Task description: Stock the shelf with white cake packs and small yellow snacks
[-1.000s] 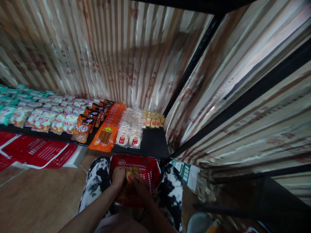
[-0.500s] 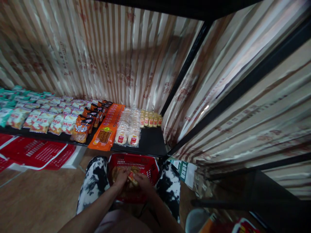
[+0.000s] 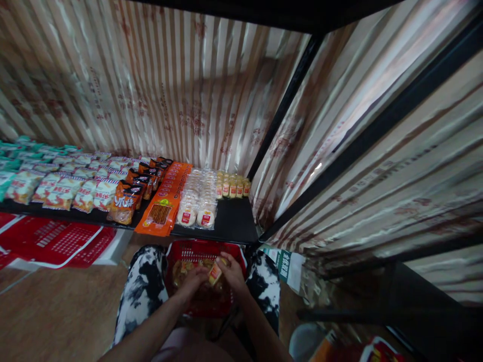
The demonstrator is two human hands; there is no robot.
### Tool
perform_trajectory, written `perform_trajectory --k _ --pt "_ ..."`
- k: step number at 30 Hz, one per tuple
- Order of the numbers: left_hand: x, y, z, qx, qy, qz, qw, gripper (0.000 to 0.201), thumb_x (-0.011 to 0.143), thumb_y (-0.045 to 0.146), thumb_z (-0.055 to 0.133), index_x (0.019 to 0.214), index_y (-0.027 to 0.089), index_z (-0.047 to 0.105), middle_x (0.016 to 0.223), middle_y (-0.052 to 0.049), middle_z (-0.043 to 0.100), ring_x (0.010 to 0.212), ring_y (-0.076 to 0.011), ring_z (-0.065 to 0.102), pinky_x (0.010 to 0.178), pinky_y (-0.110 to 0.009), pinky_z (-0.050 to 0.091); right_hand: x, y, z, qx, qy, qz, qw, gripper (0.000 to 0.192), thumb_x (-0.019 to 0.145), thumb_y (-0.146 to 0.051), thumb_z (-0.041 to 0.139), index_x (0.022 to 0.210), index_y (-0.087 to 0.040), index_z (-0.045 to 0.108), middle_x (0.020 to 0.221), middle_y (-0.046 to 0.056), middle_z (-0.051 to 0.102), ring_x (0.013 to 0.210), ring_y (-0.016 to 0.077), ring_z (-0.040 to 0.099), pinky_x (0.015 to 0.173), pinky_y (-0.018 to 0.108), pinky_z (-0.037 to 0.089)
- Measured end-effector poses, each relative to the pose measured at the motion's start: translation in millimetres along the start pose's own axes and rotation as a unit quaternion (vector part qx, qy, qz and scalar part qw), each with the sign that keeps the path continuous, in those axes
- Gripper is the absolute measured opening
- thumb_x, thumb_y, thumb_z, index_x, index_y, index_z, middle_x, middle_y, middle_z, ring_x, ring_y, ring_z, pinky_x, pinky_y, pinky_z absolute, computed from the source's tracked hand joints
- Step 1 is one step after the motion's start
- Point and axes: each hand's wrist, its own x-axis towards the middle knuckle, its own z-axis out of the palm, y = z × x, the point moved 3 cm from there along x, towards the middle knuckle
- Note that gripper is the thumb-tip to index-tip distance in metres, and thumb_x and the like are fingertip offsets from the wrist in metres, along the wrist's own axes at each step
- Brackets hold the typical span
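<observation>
A red plastic basket (image 3: 188,247) stands between my knees, with several small yellow wrapped cakes (image 3: 182,269) inside. Over it, my right hand (image 3: 233,274) grips a wrapped cake (image 3: 215,273) that has a red and white label. My left hand (image 3: 196,279) is at the left side of that cake, fingers closed together and pointing right; what they hold, if anything, is hidden. On the black shelf (image 3: 236,218) ahead, similar yellow wrapped cakes (image 3: 233,187) stand in short rows near the right corner.
Left of those cakes are round white wrapped biscuits (image 3: 196,213), a flat orange snack packet (image 3: 160,208), orange-black bags (image 3: 124,202) and white bags (image 3: 62,191). Black posts (image 3: 287,108) frame the corner. Red baskets (image 3: 56,239) lie at lower left, a plastic bag (image 3: 289,266) at right.
My right hand has risen slightly and shifted right with the wrapped cake, which shows more clearly. My left hand stays low over the basket, close beside it.
</observation>
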Motion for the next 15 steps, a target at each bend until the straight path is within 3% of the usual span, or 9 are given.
perform_trajectory --k 6,11,15 --pt "-9.1 23.3 21.0 -0.026 -0.024 -0.008 0.999 0.026 0.06 0.026 0.065 0.083 0.014 0.06 0.066 0.001 0.064 0.051 -0.0079 0.055 0.051 -0.019 0.039 8.5 -12.7 5.1 0.136 0.043 0.008 0.99 0.079 0.053 -0.05 0.074 0.118 -0.016 0.046 0.078 0.002 0.064 0.072 0.0191 0.064 0.067 0.032 0.052" --pt "-12.1 45.8 29.4 -0.031 0.01 0.021 0.999 0.018 0.065 0.019 0.061 0.083 0.014 0.06 0.069 0.001 0.065 0.055 -0.0062 0.056 0.053 -0.017 0.041 12.1 -26.1 9.2 0.158 0.031 -0.005 0.987 0.064 0.057 -0.043 0.074 0.109 -0.016 0.051 0.091 0.007 0.066 0.085 0.0194 0.065 0.077 0.031 0.051" --pt "-8.9 54.4 32.8 -0.047 0.027 0.033 0.998 0.016 0.068 0.016 0.059 0.084 0.014 0.059 0.07 0.0 0.065 0.055 -0.006 0.056 0.054 -0.017 0.041 9.2 -28.9 11.0 0.162 0.017 -0.02 0.986 0.057 0.057 -0.044 0.074 0.103 -0.016 0.056 0.089 0.007 0.068 0.082 0.0185 0.065 0.076 0.031 0.052"
